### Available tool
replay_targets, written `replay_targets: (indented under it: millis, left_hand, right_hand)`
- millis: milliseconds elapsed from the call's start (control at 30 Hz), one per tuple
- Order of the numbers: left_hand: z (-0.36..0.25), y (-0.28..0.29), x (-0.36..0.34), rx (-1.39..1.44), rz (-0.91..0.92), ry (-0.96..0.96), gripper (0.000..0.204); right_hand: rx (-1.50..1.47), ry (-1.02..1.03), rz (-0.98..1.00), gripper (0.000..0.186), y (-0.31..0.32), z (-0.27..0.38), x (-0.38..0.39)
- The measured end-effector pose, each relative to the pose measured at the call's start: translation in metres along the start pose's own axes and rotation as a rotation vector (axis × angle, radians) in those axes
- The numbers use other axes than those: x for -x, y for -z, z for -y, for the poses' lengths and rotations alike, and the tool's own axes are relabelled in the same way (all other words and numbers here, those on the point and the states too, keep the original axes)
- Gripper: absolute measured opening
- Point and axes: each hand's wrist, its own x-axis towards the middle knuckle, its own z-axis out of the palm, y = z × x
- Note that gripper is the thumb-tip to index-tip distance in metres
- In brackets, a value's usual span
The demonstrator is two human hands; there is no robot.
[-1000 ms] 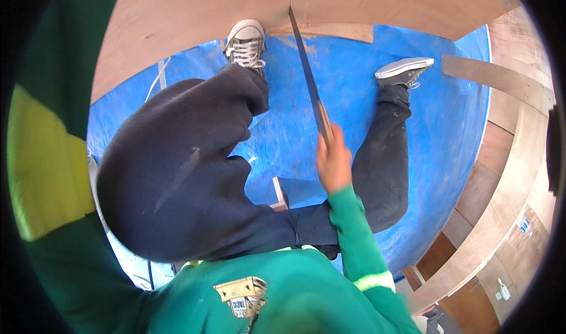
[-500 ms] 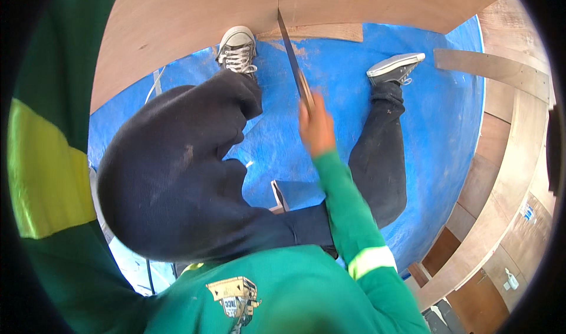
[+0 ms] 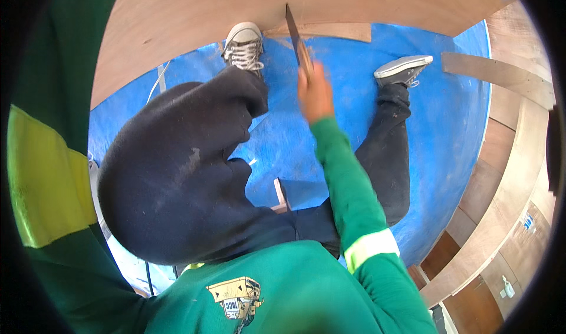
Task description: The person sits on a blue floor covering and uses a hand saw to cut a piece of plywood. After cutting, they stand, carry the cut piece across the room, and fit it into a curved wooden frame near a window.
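We hold the saw (image 3: 296, 36) clenched in the right hand (image 3: 315, 92), its blade tip at the seam of the plywood sheet (image 3: 194, 15) beyond the blue tarp (image 3: 448, 133); we judge straight, steady strokes along that seam serve best. We count one saw, two grey shoes (image 3: 243, 44), and no visible left hand

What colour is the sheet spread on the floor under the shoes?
Bright blue; the sheet shows best in the head view, under both grey shoes.
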Motion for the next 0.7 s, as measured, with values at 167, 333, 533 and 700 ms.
replay_targets:
  millis: [167,333,533,700]
  left_hand:
    - [0.023,-0.012,0.028,0.063,0.039,0.029,0.058]
    - [0.020,-0.013,0.058,0.076,0.088,0.000,0.058]
    - [0.005,-0.004,0.056,0.107,0.120,-0.056,0.059]
    - [0.028,-0.012,0.047,0.105,0.099,-0.025,0.058]
  right_hand:
    - [0.040,-0.223,0.130,0.043,0.115,0.035,0.162]
    - [-0.005,-0.182,0.132,0.036,0.038,0.021,0.029]
    - [0.068,-0.052,0.038,0.030,-0.004,-0.006,-0.004]
    - [0.037,-0.219,0.181,0.045,0.115,0.023,0.159]
